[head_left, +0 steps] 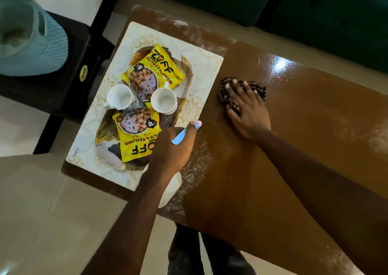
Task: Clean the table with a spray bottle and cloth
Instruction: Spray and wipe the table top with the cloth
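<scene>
My right hand (244, 104) presses flat on a dark patterned cloth (258, 89) in the middle of the glossy brown table (304, 128), fingers spread over it. My left hand (174, 146) grips the spray bottle (181, 136) near the table's front edge; its blue trigger and pink tip show above my fingers, and its white body (171, 187) shows below my wrist. The rest of the bottle is hidden by my hand. Wet streaks lie on the wood around the bottle.
A patterned white tray (212, 65) lies on the table's left end with two yellow snack packets (154, 69) and two white cups (164, 101). A dark stool with a teal knitted item (31, 39) stands at the left. A dark green sofa (315, 8) lies beyond the table.
</scene>
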